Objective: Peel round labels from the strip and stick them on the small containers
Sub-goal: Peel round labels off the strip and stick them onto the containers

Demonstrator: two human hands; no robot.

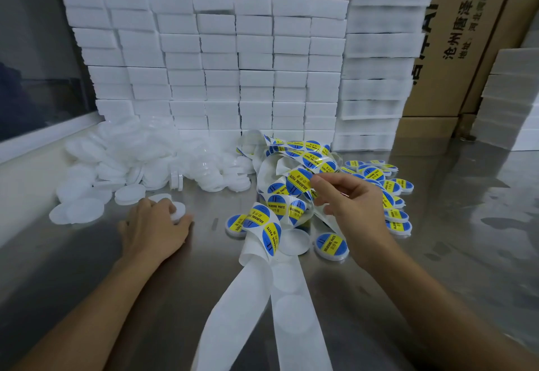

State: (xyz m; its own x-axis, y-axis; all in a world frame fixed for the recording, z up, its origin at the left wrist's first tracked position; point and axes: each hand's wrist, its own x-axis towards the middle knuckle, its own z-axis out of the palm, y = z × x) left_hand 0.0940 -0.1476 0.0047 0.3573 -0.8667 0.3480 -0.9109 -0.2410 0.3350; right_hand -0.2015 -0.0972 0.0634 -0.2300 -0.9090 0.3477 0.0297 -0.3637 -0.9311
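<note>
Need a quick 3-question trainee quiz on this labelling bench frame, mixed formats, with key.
1. True or false: the left hand grips a plain white round plastic container.
2. The right hand pinches: A) a round blue-and-yellow label B) a white foam block C) a cardboard box.
3. Fill in: the labelled containers lie to the ___ of the label strip.

Key: 1 true; 2 A; 3 right.

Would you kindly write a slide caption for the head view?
Right hand pinches a round label off the strip; left hand grips a white container.
</note>
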